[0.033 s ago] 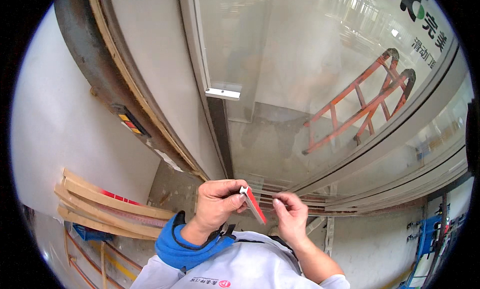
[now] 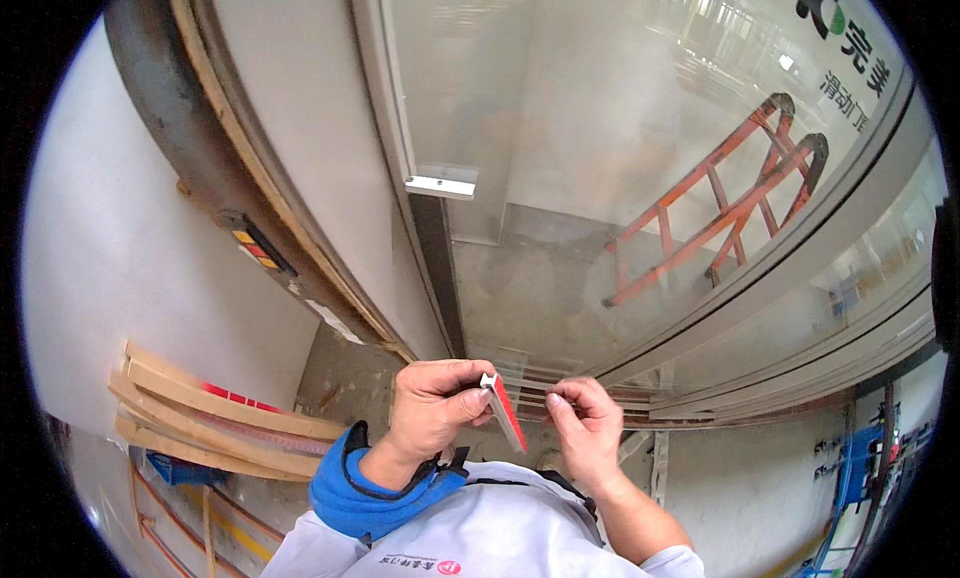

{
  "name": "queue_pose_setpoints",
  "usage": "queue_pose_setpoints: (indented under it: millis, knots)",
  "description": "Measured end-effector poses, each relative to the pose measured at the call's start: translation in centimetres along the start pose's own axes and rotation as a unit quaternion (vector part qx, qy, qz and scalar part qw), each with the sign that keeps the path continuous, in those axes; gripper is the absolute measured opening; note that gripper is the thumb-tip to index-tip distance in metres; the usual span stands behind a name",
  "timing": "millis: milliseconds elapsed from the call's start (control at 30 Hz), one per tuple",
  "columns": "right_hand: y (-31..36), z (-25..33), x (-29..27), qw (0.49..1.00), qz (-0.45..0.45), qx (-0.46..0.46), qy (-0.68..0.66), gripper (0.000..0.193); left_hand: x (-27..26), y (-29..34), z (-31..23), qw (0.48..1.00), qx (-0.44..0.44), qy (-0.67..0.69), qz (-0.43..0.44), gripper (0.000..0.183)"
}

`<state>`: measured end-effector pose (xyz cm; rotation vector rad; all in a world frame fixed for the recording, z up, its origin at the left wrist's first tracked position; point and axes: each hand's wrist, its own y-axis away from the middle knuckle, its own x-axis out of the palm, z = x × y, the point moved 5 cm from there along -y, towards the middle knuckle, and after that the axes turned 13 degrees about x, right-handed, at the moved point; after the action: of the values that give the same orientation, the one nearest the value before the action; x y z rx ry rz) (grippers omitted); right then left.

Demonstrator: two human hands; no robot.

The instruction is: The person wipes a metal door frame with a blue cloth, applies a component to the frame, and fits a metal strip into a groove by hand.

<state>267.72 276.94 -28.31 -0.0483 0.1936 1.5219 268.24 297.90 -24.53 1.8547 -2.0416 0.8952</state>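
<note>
My left hand [image 2: 432,410] is closed on one end of a short pale profile strip [image 2: 507,419] with a red face along one side. The strip slants down and to the right, its cut end beside my thumb. A hand's width to the right, apart from the strip, my right hand [image 2: 585,425] has its thumb and curled forefinger pressed together; anything between them is too small to make out. Beyond my hands stands a large glass panel [image 2: 600,158] in a grey frame. A small white bar [image 2: 440,188] sits on it, near its left edge.
Left of the panel runs a rusty dark metal post [image 2: 165,118]. Wooden boards [image 2: 220,418] lie stacked at the lower left. An orange ladder [image 2: 735,203] shows in the glass. Blue equipment [image 2: 860,468] stands at the far right.
The view has shifted slightly, so the panel and ladder sit a little further left. The strip in my left hand has tilted a little more steeply. My right hand stays about where it was.
</note>
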Motion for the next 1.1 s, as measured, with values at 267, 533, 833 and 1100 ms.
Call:
queue_pose_setpoints:
  millis: [267, 533, 833, 1100]
  knots:
    - [-0.6, 10.7, 1.6, 0.976, 0.197, -0.089, 0.026, 0.005, 0.9, 0.3, 0.1, 0.997, -0.019, -0.068, 0.041, 0.025]
    - [-1.2, 10.0, 2.4, 0.966, 0.248, -0.064, 0.019, 0.002, 0.5, 0.6, -0.5, 0.990, -0.001, -0.124, 0.070, 0.026]
    - [-1.3, 10.9, 2.4, 0.956, 0.278, -0.092, 0.019, 0.002, 1.3, 0.0, -2.0, 0.974, 0.015, -0.198, 0.114, 0.023]
    - [-1.1, 10.2, 2.4, 0.957, 0.286, -0.053, 0.004, 0.003, 1.9, -0.4, -2.8, 0.949, 0.072, -0.251, 0.175, 0.022]
